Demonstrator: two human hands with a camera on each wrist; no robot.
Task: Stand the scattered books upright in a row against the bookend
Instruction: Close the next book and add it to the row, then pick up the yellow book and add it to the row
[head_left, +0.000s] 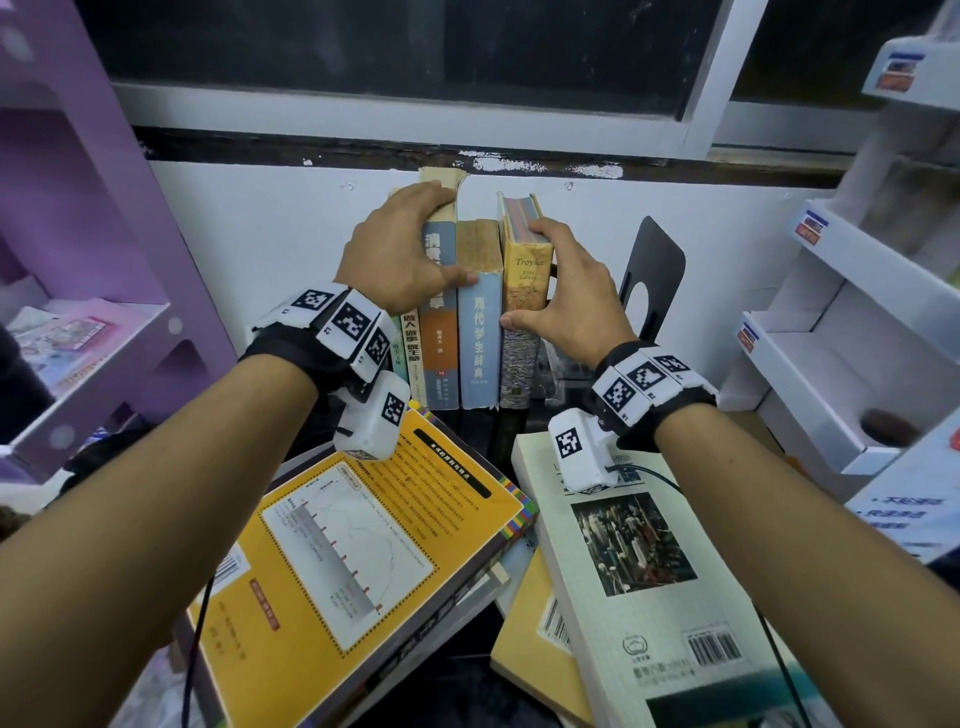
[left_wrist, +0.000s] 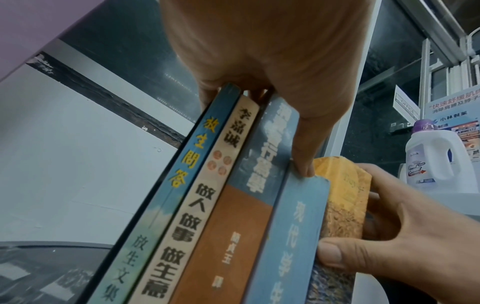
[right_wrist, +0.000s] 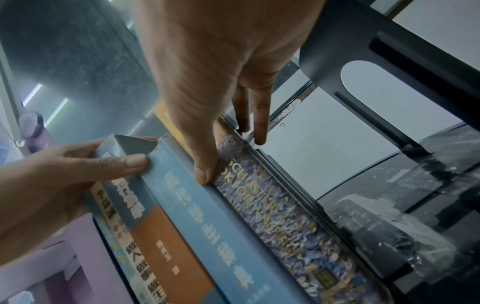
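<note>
Several books stand upright in a row (head_left: 467, 322) by the wall. My left hand (head_left: 415, 244) grips the left ones from above, fingers over the tall blue-and-orange book (left_wrist: 246, 185), thumb on the light blue spine (left_wrist: 293, 226). My right hand (head_left: 556, 286) holds the yellow, patterned-spine book (head_left: 527, 270) at the row's right end, thumb on its spine (right_wrist: 280, 226), fingers down its far side. The black bookend (head_left: 652, 270) stands to the right, a gap apart from that book. A yellow book (head_left: 363, 561) and a pale book (head_left: 639, 597) lie flat in front.
A purple shelf unit (head_left: 78, 260) stands close on the left and white display racks (head_left: 831, 338) on the right. A white detergent bottle (left_wrist: 436, 154) sits on the right rack. Crumpled clear plastic (right_wrist: 389, 236) lies at the bookend's foot. Another yellowish book (head_left: 524, 639) lies under the pale one.
</note>
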